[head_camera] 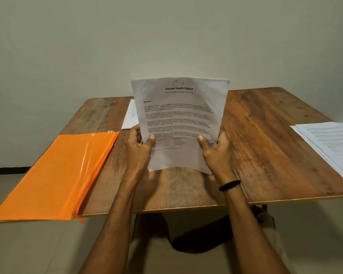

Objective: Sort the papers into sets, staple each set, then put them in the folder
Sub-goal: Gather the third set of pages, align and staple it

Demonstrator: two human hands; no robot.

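Gripping a printed sheet (179,123) upright above the table (265,147), left hand (140,147) and right hand (216,149) pinch its sides.

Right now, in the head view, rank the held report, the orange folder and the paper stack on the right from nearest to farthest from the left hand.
1. held report: centre, gripped by the left hand itself.
2. orange folder: just left of that hand, lying flat.
3. paper stack: far right edge, past the right hand.
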